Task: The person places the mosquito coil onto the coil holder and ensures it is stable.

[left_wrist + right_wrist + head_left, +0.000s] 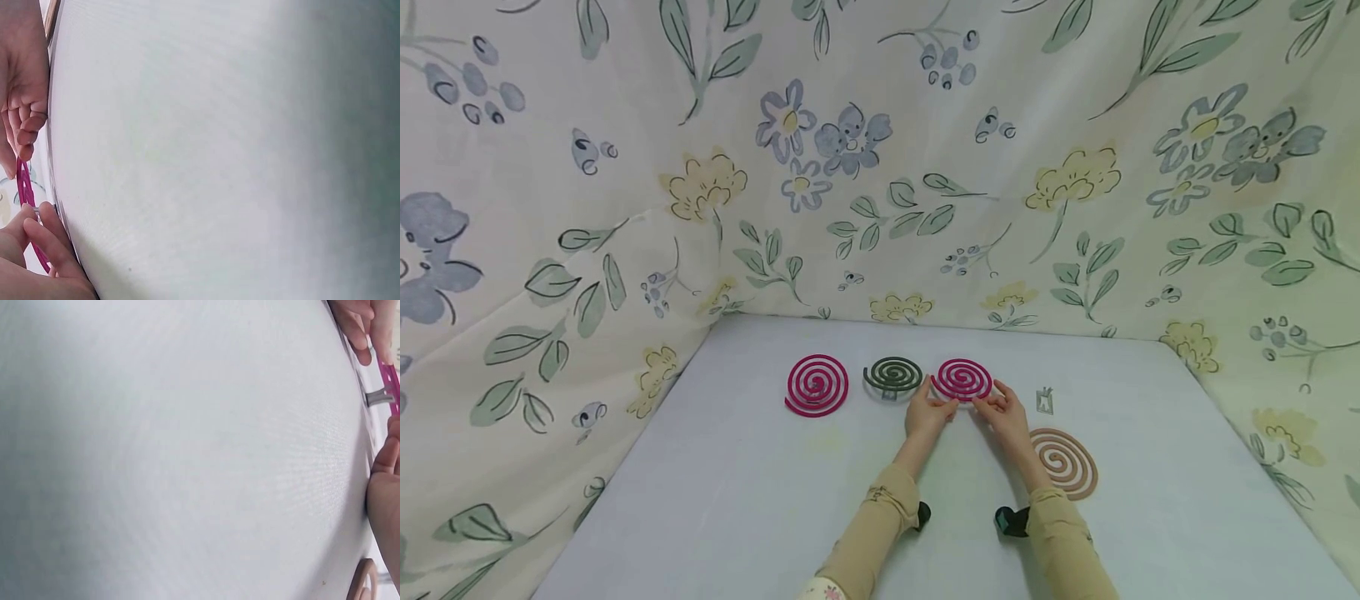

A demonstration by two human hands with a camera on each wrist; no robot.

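Both hands hold a pink mosquito coil at the back middle of the table. My left hand pinches its left side near the front. On the opposite edge, my right hand grips it between thumb and fingers. Under this coil a small metal stand shows in the right wrist view, raising it above the tabletop. Just left of my left hand, a dark green coil sits raised on its own metal stand. In the left wrist view the pink coil appears edge-on between the hands.
Another pink coil is at the far left of the row. A brown coil lies on the white table beside my right forearm, with a loose metal stand behind it. Floral cloth hangs along the back and sides.
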